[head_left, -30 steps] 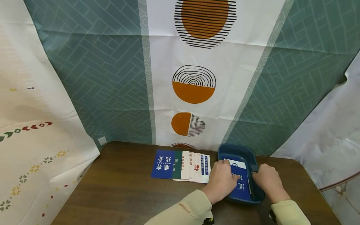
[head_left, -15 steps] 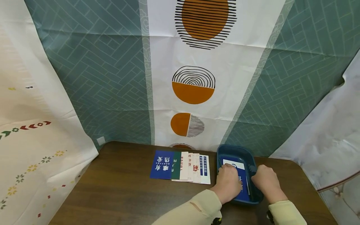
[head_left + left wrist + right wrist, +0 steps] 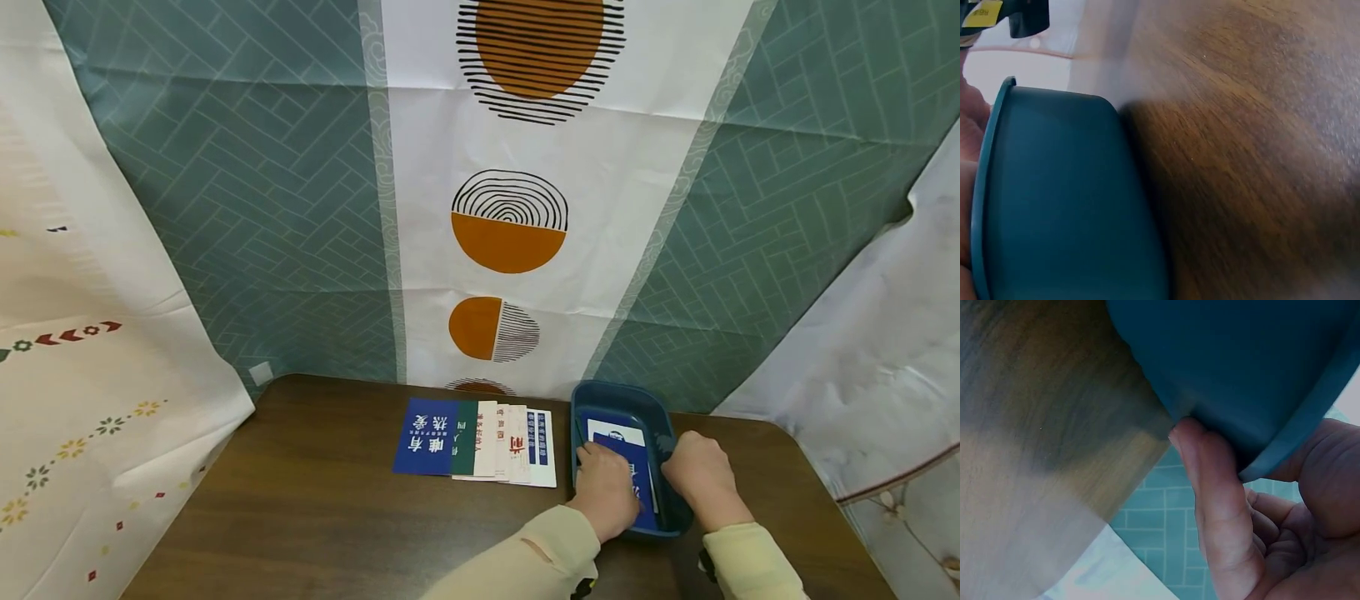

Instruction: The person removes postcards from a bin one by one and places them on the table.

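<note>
A dark blue plastic tray [image 3: 660,417] stands at the right of the table. Inside it lie blue cards [image 3: 637,456], one with a white band, and a thin pale edge shows beside them. My left hand [image 3: 606,492] reaches over the tray's left side, its fingers bent against the cards; whether they pinch one is hidden. At the right rim my right hand [image 3: 701,475] pinches the tray. The right wrist view shows a finger [image 3: 1219,512] along the outer wall and the thumb across the rim. In the left wrist view the tray wall [image 3: 1066,194] hides most of the left hand.
Left of the tray, several overlapping cards lie in a fan: a blue card [image 3: 425,437], a green card [image 3: 465,442] and white cards [image 3: 517,446]. The wooden table [image 3: 322,517] meets a patterned cloth [image 3: 315,250] behind it.
My left hand has shifted right and nearer over the tray, showing more of the card's white band. The right hand stays at the rim. The whole head view has drifted slightly.
</note>
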The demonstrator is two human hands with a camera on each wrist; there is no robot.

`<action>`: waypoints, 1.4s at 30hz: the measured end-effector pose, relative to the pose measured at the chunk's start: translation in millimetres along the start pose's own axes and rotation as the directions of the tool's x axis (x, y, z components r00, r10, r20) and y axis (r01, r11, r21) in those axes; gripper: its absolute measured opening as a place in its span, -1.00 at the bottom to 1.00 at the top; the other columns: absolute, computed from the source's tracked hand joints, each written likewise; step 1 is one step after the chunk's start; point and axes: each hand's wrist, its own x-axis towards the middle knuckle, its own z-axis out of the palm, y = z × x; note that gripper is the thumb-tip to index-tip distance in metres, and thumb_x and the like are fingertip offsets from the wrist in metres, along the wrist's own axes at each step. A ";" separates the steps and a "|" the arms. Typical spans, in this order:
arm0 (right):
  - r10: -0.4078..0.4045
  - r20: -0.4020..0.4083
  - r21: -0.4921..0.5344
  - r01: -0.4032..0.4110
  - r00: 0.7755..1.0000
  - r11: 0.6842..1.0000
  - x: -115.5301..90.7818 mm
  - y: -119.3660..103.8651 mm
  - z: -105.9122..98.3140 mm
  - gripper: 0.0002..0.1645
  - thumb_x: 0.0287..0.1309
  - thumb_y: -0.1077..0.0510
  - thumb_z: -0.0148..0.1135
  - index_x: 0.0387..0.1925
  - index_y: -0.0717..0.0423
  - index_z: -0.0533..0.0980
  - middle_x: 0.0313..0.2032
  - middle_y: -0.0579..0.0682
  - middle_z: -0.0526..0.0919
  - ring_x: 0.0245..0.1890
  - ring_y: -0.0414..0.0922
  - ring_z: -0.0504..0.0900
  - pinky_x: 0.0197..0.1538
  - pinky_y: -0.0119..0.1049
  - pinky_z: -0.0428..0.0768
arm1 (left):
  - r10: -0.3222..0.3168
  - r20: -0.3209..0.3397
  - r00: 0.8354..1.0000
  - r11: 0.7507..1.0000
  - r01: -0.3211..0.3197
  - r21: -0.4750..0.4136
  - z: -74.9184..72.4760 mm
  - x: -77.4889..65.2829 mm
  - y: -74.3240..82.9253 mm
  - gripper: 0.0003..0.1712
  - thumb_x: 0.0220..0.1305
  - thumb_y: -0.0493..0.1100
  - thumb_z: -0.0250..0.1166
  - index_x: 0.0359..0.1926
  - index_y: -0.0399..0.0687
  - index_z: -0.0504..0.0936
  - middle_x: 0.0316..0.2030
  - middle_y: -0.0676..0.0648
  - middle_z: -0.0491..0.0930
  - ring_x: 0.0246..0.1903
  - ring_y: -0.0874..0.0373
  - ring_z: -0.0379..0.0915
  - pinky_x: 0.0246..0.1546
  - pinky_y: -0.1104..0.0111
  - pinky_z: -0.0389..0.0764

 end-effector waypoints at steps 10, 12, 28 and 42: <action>-0.014 -0.043 -0.019 0.013 0.999 1.000 1.6 -5.1 -3.9 -0.69 -0.04 0.18 0.18 -0.38 0.42 0.42 -0.53 0.17 0.47 -0.59 0.00 0.43 -0.51 -0.08 0.54 | -0.027 0.068 0.997 0.987 0.016 0.160 2.2 5.0 6.1 0.20 -0.45 0.53 0.34 0.19 -0.15 0.40 0.13 -0.17 0.33 0.10 -0.03 0.27 -0.06 0.37 0.42; -0.009 -0.038 -0.021 0.008 0.999 1.000 1.7 -5.9 -4.0 -0.69 -0.04 0.18 0.18 -0.38 0.42 0.42 -0.53 0.17 0.47 -0.59 0.00 0.43 -0.51 -0.09 0.53 | -0.029 0.066 0.997 0.988 0.019 0.154 1.8 5.3 5.9 0.18 -0.45 0.50 0.37 0.17 -0.15 0.42 0.11 -0.18 0.34 0.08 -0.03 0.29 -0.08 0.37 0.44; -0.017 -0.058 -0.029 0.016 0.998 0.999 4.4 -5.0 -4.2 -0.68 -0.08 0.18 0.17 -0.38 0.41 0.43 -0.48 0.22 0.49 -0.57 0.03 0.42 -0.53 -0.11 0.49 | 0.034 -0.116 0.993 0.985 -0.014 0.172 -0.8 5.3 -0.4 -0.08 -0.39 0.26 0.47 0.01 -0.19 0.50 -0.14 -0.16 0.36 -0.22 0.07 0.32 -0.35 0.44 0.50; -0.031 -0.056 -0.033 0.029 0.998 0.999 3.1 0.9 0.6 -0.67 -0.09 0.16 0.21 -0.38 0.40 0.46 -0.45 0.25 0.52 -0.54 0.04 0.48 -0.49 -0.05 0.51 | 0.100 -0.208 0.973 0.969 -0.047 0.243 -0.1 2.1 -1.8 -0.39 -0.13 0.14 0.40 -0.09 -0.13 0.56 -0.41 -0.05 0.34 -0.41 0.17 0.34 -0.51 0.50 0.43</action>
